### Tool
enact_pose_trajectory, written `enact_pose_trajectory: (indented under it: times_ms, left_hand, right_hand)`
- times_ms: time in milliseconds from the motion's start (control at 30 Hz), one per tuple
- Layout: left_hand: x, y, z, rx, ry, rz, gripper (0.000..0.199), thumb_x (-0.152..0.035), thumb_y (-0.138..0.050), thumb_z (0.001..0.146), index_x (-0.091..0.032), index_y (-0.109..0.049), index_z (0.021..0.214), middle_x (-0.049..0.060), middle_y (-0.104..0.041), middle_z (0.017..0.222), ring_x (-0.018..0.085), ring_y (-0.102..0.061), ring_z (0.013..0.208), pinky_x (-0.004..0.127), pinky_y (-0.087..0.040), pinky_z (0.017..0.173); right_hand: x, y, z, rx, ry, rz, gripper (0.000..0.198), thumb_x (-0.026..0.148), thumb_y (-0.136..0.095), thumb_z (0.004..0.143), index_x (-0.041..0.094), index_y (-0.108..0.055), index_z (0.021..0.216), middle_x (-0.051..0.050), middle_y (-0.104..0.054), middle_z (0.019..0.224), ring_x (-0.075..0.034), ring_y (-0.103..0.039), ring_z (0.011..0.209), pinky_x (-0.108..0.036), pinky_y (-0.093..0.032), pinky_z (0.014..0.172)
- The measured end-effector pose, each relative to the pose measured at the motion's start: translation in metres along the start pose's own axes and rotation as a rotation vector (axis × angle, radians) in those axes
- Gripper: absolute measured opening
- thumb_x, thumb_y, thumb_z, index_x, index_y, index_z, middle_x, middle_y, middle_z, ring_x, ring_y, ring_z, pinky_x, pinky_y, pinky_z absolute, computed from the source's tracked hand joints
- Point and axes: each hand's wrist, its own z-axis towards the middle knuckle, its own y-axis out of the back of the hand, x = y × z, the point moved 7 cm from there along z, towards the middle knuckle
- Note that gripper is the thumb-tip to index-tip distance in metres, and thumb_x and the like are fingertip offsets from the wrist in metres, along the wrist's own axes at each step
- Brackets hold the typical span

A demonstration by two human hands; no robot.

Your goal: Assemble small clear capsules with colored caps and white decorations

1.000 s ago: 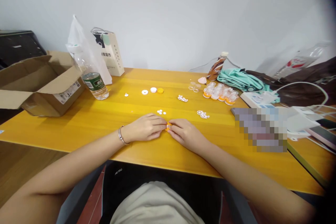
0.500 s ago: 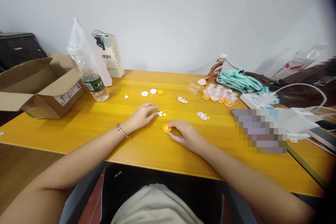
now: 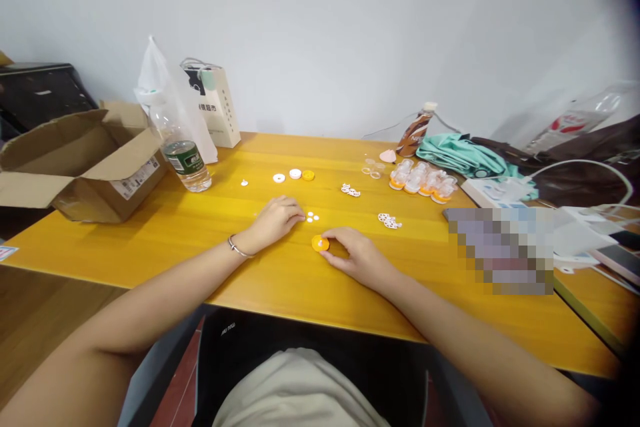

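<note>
My right hand (image 3: 357,257) pinches the edge of a round orange plastic piece (image 3: 317,245) between thumb and fingers, low over the table. A small white bit shows at the middle of that piece. Ahead and to the left, my left hand (image 3: 277,221) has its thumb and fingertips pressed together on what looks like a small white disc, mostly hidden by the fingers. Just right of those fingertips lie a few more small white discs (image 3: 315,218). White gear-like pieces (image 3: 390,221) rest on the table farther right, with similar white pieces (image 3: 351,191) behind them.
Toward the back are a white ring (image 3: 279,178), a round white piece (image 3: 295,174), a yellow round piece (image 3: 308,175) and clear rings (image 3: 374,174). Clear-topped orange items (image 3: 423,180) stand right. A water bottle (image 3: 187,163) and open carton (image 3: 100,180) stand left.
My left thumb and fingers have closed together beside the small white discs. My right hand still holds the orange piece in nearly the same place. The view has shifted slightly.
</note>
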Motion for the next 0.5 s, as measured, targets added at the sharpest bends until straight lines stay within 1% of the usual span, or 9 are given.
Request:
enact_pose_trajectory:
  times_ms: [133, 233, 300, 433, 500]
  left_hand:
    - [-0.012, 0.003, -0.002, 0.029, -0.091, 0.248, 0.026, -0.026, -0.039, 0.089, -0.016, -0.063, 0.085, 0.006, -0.06, 0.082, 0.017, -0.049, 0.079, 0.03, -0.033, 0.07]
    - [-0.017, 0.004, -0.004, 0.061, -0.122, 0.283, 0.027, -0.025, -0.038, 0.089, -0.016, -0.062, 0.082, 0.006, -0.06, 0.081, 0.017, -0.049, 0.078, 0.031, -0.032, 0.069]
    - [-0.015, 0.005, -0.005, 0.071, -0.095, 0.213, 0.024, -0.027, -0.04, 0.088, -0.017, -0.062, 0.083, 0.005, -0.06, 0.082, 0.017, -0.05, 0.08, 0.03, -0.033, 0.07]
    - [-0.001, 0.001, -0.003, 0.073, 0.054, -0.113, 0.016, -0.029, -0.05, 0.084, -0.016, -0.06, 0.083, 0.003, -0.059, 0.083, 0.014, -0.052, 0.079, 0.026, -0.04, 0.072]
    - [0.005, -0.002, -0.002, 0.081, 0.116, -0.227, 0.012, -0.026, -0.052, 0.082, -0.016, -0.059, 0.08, 0.003, -0.058, 0.081, 0.012, -0.053, 0.076, 0.024, -0.042, 0.071]
  right_hand:
    - [0.0, -0.001, 0.0, 0.015, -0.002, 0.003, 0.018, 0.024, -0.054, 0.078, 0.02, -0.055, 0.095, -0.006, -0.065, 0.091, -0.019, -0.061, 0.084, -0.033, -0.047, 0.077]
    - [0.0, -0.001, 0.0, 0.021, -0.002, 0.008, 0.017, 0.025, -0.054, 0.079, 0.02, -0.055, 0.095, -0.006, -0.065, 0.091, -0.018, -0.061, 0.084, -0.033, -0.047, 0.077]
    - [0.0, -0.001, 0.0, 0.023, -0.002, 0.01, 0.017, 0.024, -0.054, 0.079, 0.02, -0.055, 0.095, -0.006, -0.065, 0.092, -0.018, -0.061, 0.085, -0.033, -0.047, 0.078]
    - [0.001, 0.0, 0.0, 0.037, -0.007, 0.015, 0.018, 0.025, -0.054, 0.079, 0.02, -0.055, 0.096, -0.005, -0.065, 0.091, -0.018, -0.06, 0.085, -0.033, -0.047, 0.078]
    - [0.001, 0.0, 0.0, 0.037, -0.011, 0.017, 0.018, 0.025, -0.053, 0.079, 0.02, -0.055, 0.096, -0.005, -0.065, 0.092, -0.018, -0.06, 0.085, -0.033, -0.047, 0.077]
